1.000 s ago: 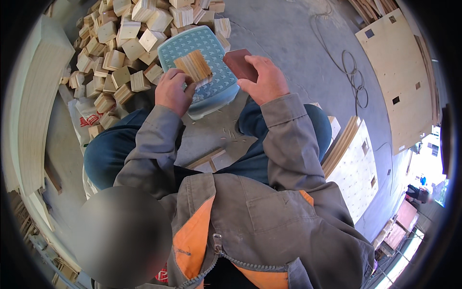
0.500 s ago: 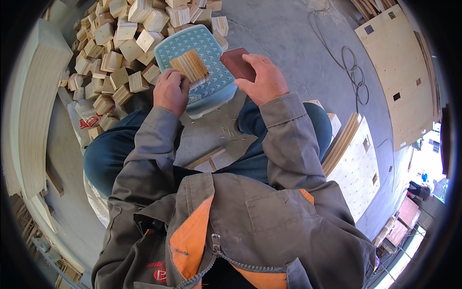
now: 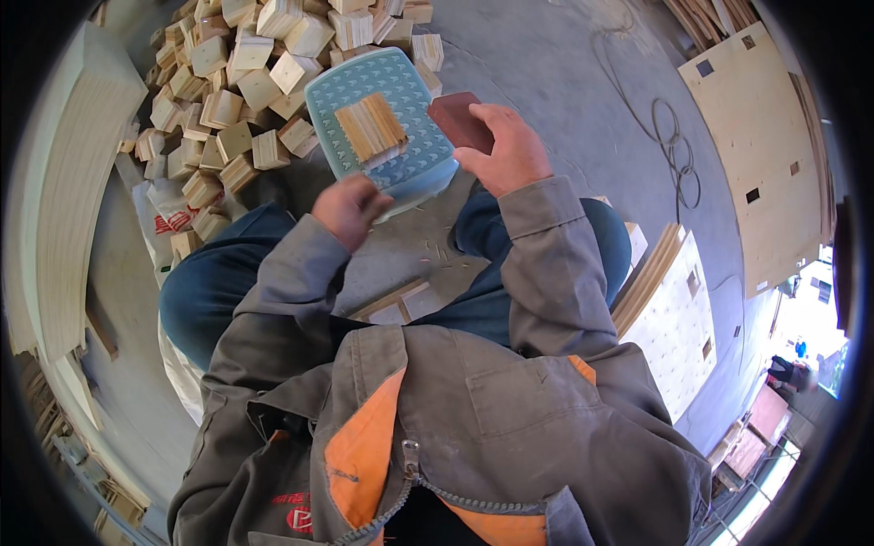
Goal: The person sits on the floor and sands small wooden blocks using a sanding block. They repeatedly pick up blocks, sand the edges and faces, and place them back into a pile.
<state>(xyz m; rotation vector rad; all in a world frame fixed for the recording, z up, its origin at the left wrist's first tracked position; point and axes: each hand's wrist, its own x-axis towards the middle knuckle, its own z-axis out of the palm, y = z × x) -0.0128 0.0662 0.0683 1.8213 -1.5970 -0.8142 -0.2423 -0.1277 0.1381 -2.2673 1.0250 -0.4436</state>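
Note:
On the light blue plastic stool (image 3: 414, 86) lies a plywood block (image 3: 371, 127) with its striped layered edges facing up. My left hand (image 3: 350, 209) is off the block, just in front of the stool's near left corner. It is smeared by motion; its fingers look curled, and whether anything is in them does not show. My right hand (image 3: 512, 153) grips a flat reddish-brown block (image 3: 462, 122) between thumb and fingers, at the stool's right edge. That block is tilted, and part of it is hidden by the hand.
A large heap of plywood blocks (image 3: 259, 88) rises behind and left of the stool. Tall stacked sheets (image 3: 68, 200) stand at the far left. To the right are a plywood panel with square holes (image 3: 678, 314), another leaning panel (image 3: 756, 136) and a cable (image 3: 669, 136) on the floor.
My left hand has let go of the plywood block and drawn back toward me, off the stool. The right hand keeps its hold on the reddish-brown block, nearly unmoved.

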